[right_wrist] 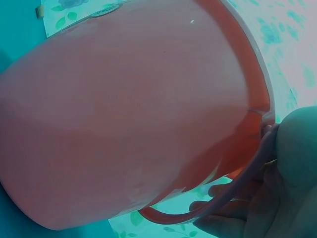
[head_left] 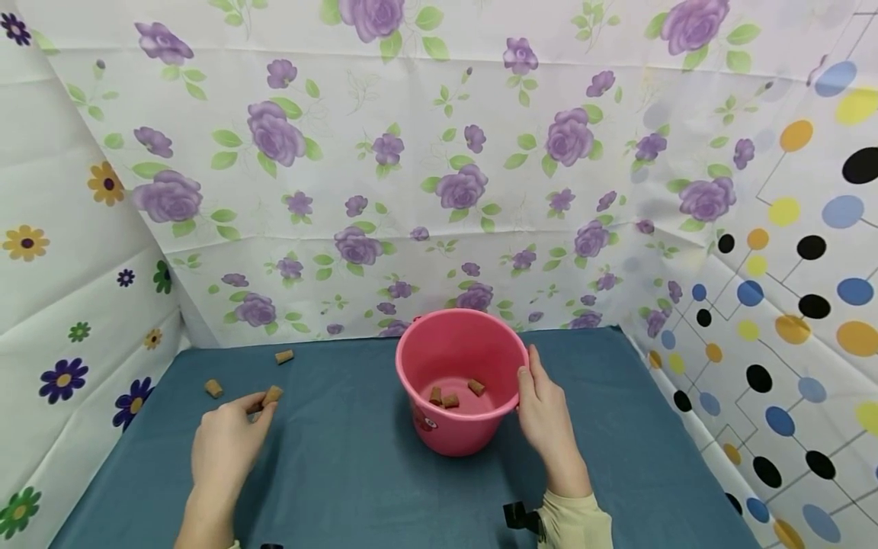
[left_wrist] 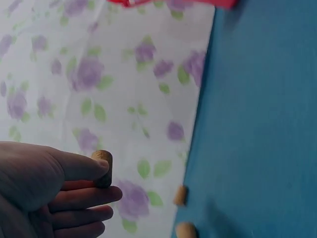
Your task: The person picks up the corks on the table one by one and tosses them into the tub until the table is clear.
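Far left, one loose cork (head_left: 214,389) lay on the blue table (head_left: 329,473). Just beside it was the left hand (head_left: 222,454), thumb and forefinger closed in a pinch on a second cork, the held cork (head_left: 273,394); its remaining fingers were loosely extended, gripping nothing. Farther back, near the flowered cloth (head_left: 384,191), lay another cork (head_left: 284,357).

Mid-table: pink bucket (head_left: 456,438), upright, three corks (head_left: 476,387) on its floor. At its right side, the right hand (head_left: 549,415) had hold of it, thumb at the rim, fingers curled behind the handle (right_wrist: 251,168).

Judgement: collecting corks, one in transit, two loose. The next move called for carrying the pinched cork rightward over the rim and releasing it inside, bucket held steady.
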A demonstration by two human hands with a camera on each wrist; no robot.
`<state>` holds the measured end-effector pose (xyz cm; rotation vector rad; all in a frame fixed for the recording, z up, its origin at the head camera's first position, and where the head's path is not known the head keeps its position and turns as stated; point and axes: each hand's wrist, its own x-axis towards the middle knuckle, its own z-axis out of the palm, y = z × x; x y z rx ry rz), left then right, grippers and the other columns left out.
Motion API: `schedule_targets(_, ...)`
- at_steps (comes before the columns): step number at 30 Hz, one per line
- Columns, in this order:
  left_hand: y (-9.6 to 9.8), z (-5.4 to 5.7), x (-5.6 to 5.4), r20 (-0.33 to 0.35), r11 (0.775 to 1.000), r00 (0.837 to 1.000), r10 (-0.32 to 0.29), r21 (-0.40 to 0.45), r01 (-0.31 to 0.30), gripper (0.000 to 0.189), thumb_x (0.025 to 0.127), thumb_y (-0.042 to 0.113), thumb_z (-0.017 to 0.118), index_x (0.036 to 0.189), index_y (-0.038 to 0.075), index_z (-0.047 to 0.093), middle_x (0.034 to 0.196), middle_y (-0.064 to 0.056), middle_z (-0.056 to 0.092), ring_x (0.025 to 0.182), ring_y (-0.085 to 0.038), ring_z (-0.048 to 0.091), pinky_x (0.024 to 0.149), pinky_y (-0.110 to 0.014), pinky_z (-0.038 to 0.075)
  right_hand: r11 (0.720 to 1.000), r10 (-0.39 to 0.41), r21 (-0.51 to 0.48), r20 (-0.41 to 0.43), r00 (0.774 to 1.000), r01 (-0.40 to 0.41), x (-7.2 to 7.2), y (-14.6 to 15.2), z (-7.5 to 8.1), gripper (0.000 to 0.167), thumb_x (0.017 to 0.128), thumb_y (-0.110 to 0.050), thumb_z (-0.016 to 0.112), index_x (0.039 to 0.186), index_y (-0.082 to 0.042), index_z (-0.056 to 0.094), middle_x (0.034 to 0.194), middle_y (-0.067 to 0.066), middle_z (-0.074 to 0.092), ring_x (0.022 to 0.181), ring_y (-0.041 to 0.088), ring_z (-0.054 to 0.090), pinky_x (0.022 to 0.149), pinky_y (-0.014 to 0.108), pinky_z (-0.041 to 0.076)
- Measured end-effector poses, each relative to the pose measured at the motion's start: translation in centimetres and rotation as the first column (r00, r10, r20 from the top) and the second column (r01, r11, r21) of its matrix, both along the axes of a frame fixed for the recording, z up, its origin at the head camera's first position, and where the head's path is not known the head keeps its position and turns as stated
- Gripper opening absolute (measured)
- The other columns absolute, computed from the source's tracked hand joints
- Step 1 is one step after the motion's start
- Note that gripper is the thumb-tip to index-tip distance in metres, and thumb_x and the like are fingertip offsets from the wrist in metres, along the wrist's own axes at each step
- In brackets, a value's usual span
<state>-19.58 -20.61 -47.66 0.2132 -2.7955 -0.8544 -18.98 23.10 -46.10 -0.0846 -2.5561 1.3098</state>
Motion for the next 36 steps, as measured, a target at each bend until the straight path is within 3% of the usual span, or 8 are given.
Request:
schedule_targets(2,1.0,0.5,0.2,-0.043,1.000,0.999,-0.023,0.003,0.023,0.037,0.104,0.023,0.072,0.130,-0.004,0.075,0.093,-0.020,0.080,0.038,-0.017,0.048,0.037,-0.034,0.035,1.000,0.001,0.003,-0.008,1.000,-0.001,0.0,0.1,0.0,0.059,0.117,-0.025,0.043,0.168,0.000,0.027,0.161,0.027,0.047,0.146,0.043,0.049,0.110,0.061,0.048)
schedule_targets(6,3.2,1.6,0.5,-0.135,0.998,0.989,-0.061,0.003,0.062,0.035,0.102,0.022,0.076,0.129,0.000,0.077,0.093,-0.017,0.080,0.033,-0.017,0.036,0.034,-0.030,0.030,1.000,0.000,0.005,-0.009,1.000,0.000,0.0,0.1,-0.1,0.060,0.117,-0.025,0.043,0.168,0.000,0.026,0.160,0.027,0.047,0.146,0.043,0.049,0.110,0.062,0.048)
schedule_targets(10,5.6,2.3,0.6,-0.211,0.995,0.974,-0.085,0.028,0.093,0.034,0.100,0.022,0.079,0.127,0.001,0.078,0.104,-0.019,0.080,0.031,-0.016,0.030,0.033,-0.029,0.027,1.000,-0.001,0.001,0.003,1.000,0.001,-0.1,0.2,-0.2,0.060,0.117,-0.025,0.043,0.169,0.000,0.026,0.163,0.026,0.045,0.147,0.042,0.048,0.111,0.061,0.047)
schedule_targets(20,12.5,3.4,0.1,-0.296,0.962,0.937,-0.184,0.143,0.234,0.034,0.098,0.023,0.082,0.127,0.006,0.080,0.123,-0.018,0.076,0.032,-0.013,0.037,0.039,-0.026,0.024,1.000,-0.001,-0.009,0.002,1.000,0.001,-0.2,0.2,-0.2,0.060,0.117,-0.026,0.042,0.169,-0.001,0.025,0.163,0.024,0.046,0.146,0.040,0.050,0.111,0.059,0.048)
schedule_targets(25,14.1,3.8,0.2,-0.339,0.955,0.924,-0.177,0.169,0.245,0.034,0.096,0.023,0.085,0.126,0.007,0.081,0.123,-0.017,0.077,0.035,-0.011,0.043,0.040,-0.025,0.025,1.000,0.008,-0.016,0.006,1.000,-0.008,-0.1,0.2,-0.2,0.060,0.117,-0.026,0.042,0.169,-0.001,0.024,0.166,0.023,0.041,0.148,0.040,0.048,0.112,0.060,0.046)
schedule_targets(32,15.3,4.2,0.4,-0.347,0.948,0.913,-0.215,0.149,0.280,0.035,0.095,0.024,0.086,0.128,0.012,0.081,0.127,-0.015,0.075,0.034,-0.009,0.039,0.041,-0.026,0.029,1.000,0.008,-0.028,0.014,1.000,-0.007,-0.2,0.2,-0.2,0.060,0.117,-0.026,0.042,0.170,-0.002,0.024,0.156,0.026,0.052,0.140,0.040,0.056,0.106,0.058,0.052)
schedule_targets(34,15.7,4.2,0.3,-0.365,0.946,0.901,-0.235,0.125,0.298,0.036,0.094,0.022,0.087,0.128,0.011,0.081,0.129,-0.016,0.075,0.034,-0.007,0.037,0.041,-0.026,0.029,0.999,0.010,-0.030,0.014,1.000,-0.010,-0.2,0.2,-0.2,0.060,0.117,-0.026,0.042,0.170,-0.002,0.024,0.160,0.025,0.049,0.143,0.040,0.054,0.108,0.058,0.051)
schedule_targets(36,16.2,4.4,0.1,-0.398,0.940,0.876,-0.273,0.082,0.330,0.037,0.093,0.021,0.087,0.128,0.010,0.081,0.129,-0.017,0.074,0.035,-0.005,0.035,0.041,-0.025,0.029,0.999,0.012,-0.032,0.014,1.000,-0.012,-0.3,0.2,-0.2,0.060,0.118,-0.026,0.042,0.170,-0.002,0.023,0.165,0.023,0.043,0.146,0.039,0.051,0.109,0.059,0.049)
